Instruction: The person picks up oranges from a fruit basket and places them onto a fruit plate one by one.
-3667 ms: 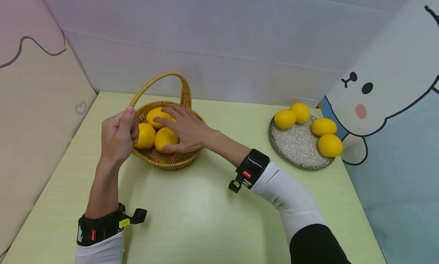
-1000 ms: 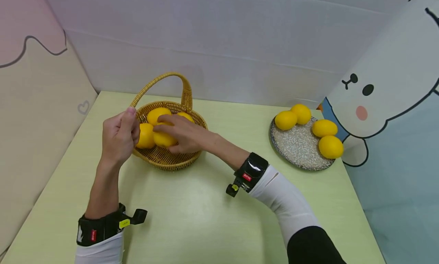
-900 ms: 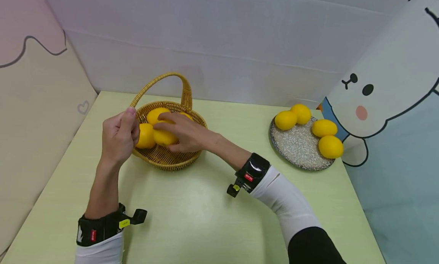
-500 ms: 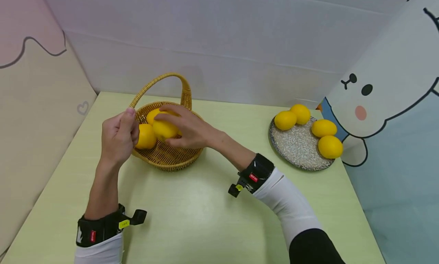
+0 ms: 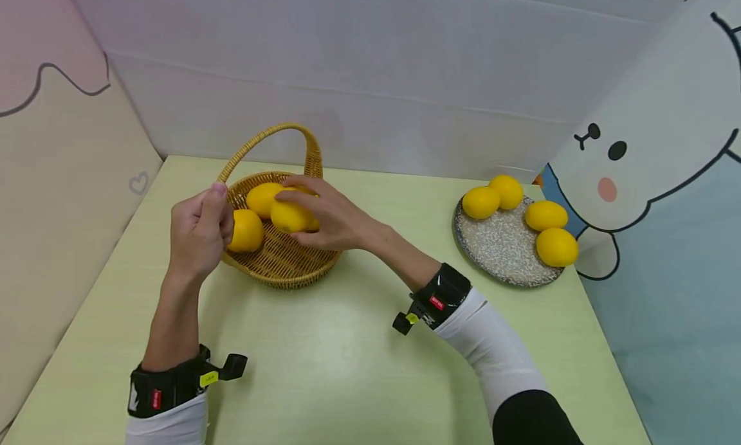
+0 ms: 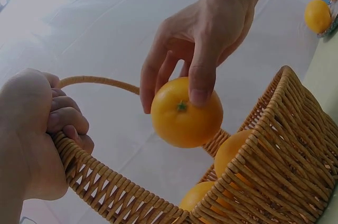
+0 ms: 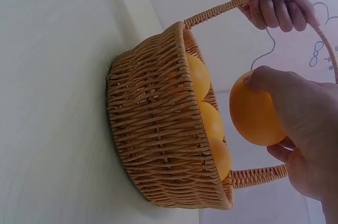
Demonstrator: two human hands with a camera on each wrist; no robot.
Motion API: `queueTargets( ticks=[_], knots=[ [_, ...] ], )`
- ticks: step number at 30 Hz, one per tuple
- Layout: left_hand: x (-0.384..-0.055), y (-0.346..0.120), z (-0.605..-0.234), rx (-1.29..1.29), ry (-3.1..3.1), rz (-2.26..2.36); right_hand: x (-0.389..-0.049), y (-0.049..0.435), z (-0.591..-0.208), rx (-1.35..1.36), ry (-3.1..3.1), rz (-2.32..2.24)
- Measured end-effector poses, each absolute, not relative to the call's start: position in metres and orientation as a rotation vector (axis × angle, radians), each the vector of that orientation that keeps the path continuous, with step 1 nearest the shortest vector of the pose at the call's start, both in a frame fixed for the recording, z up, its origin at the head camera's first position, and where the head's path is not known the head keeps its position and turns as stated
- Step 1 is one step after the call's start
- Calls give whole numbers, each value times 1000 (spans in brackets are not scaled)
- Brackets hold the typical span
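Observation:
My left hand grips the handle of a woven wicker basket, which stands on the table. Above the basket's opening, my right hand holds an orange between thumb and fingers; its green stem end shows in the left wrist view. That orange is clear of the others. Three more lie inside the basket: a front-left orange, a back orange and a third, mostly hidden under my right hand in the head view. The right wrist view shows an inner orange between two others.
At the right of the table sits a round speckled grey plate. Several oranges lie along its far and right edges, among them a near-right orange. A white cloth backdrop hangs behind, with printed panels at both sides.
My right hand has closed round the front orange, lifted it off the basket's bottom and shifted it slightly right. My left hand stays on the handle; the plate is unchanged.

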State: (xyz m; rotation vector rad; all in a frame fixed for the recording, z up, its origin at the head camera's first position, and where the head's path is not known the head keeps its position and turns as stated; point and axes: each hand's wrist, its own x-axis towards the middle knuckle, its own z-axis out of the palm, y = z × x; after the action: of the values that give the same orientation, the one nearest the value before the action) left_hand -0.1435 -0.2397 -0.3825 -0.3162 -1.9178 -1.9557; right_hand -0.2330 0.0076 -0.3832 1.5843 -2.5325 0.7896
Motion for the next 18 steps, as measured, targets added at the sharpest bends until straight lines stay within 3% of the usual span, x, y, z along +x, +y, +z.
queueTargets(
  ticks=[18],
  knots=[
    [-144, -239, -382, -317, -1913, -1965, -238, 66, -389, 1377, -2543, 989]
  ],
)
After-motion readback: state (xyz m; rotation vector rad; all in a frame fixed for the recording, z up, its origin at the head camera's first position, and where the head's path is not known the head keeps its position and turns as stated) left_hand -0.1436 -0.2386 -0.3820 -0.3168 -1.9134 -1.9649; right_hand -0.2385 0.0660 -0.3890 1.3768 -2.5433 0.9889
